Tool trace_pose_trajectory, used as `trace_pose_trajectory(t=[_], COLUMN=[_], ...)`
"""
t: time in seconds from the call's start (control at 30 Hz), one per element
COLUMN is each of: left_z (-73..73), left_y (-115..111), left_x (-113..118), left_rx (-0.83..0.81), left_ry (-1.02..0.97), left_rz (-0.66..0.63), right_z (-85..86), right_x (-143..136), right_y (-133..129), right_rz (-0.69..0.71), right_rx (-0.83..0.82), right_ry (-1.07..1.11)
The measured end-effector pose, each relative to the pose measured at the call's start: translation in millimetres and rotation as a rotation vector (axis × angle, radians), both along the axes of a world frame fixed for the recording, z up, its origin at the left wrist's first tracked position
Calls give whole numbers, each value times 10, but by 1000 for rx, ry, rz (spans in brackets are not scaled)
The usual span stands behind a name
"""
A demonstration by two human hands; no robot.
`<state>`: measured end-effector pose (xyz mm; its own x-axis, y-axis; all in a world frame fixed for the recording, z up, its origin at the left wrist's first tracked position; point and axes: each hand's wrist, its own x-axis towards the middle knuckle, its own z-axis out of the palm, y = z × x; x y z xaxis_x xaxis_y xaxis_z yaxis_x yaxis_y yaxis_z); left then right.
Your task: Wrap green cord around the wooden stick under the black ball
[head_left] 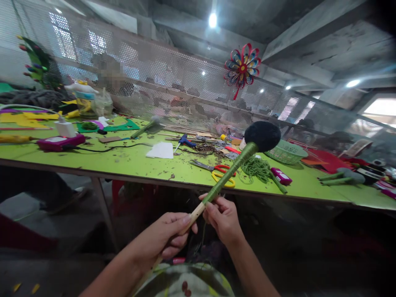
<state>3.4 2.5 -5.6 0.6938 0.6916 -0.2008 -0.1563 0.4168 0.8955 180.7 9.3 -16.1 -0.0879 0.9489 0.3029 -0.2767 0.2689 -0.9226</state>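
A long wooden stick [196, 212] slants up and away from my lap over the table edge. Green thread [230, 173] is wound tightly around its upper part, and a dark, rounded fuzzy head [262, 136] tops it. My left hand [173, 233] is closed around the bare wood below the winding. At the lower end of the green winding, my right hand [223, 216] pinches the stick, thumb and fingers closed. A thin loose strand hangs beneath the right hand; its path between the fingers is hidden.
On the green table [123, 163] lie scissors [213, 168], a blue glue gun [185, 141], white paper [160, 150], a green yarn bundle [256, 168] and a magenta box [281, 176]. A green basket [286, 152] stands behind. Perforated mesh [173, 86] rises beyond, with people behind it.
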Motion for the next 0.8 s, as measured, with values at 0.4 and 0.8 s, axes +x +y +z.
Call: trace_pose_trajectory(t=[0.4,0.8], left_z=[-81,-47], left_y=[-76,-54], left_x=[138,161], left_rx=[698,86], left_ry=[453,108], left_rz=[533,152], right_z=[-6,-19], right_x=[15,24], right_y=[5,27], right_rz=[-53,-11], right_rx=[-30,-20], right_ry=[-80,-38])
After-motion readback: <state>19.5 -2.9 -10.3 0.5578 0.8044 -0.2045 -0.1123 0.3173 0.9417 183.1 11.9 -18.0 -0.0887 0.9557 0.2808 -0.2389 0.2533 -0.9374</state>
